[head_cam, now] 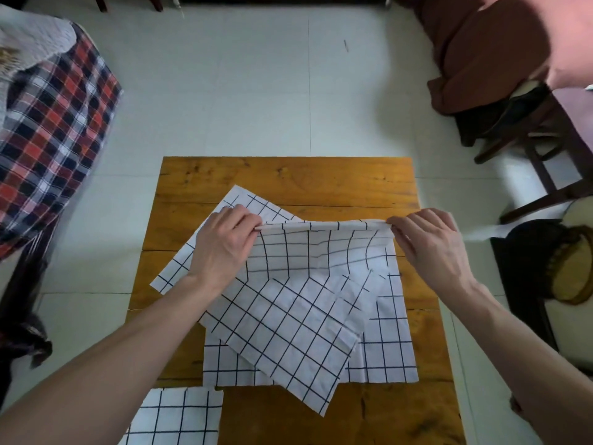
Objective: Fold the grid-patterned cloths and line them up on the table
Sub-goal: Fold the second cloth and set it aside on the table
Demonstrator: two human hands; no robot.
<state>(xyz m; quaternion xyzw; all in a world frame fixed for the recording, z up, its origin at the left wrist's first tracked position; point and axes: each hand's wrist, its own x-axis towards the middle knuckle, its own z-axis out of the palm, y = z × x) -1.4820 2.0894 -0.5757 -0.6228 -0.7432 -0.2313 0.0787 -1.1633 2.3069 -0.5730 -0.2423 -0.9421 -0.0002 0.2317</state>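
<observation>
— Looking at our big wooden table (pixel 288 175), where are the cloths?

— We see loose grid cloths (pixel 382 345) piled in the middle, and a folded cloth (pixel 179 415) at the near left corner.

— And the lifted cloth (pixel 321 248)?

— Our left hand (pixel 224 248) and right hand (pixel 433 248) each pinch a top corner. Its long edge runs left to right between them, equally near both.

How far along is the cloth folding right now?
Early. One folded cloth lies at the table's near left edge. The left hand and right hand pinch the lifted cloth's top edge. The overlapping cloths beneath remain unfolded.
</observation>
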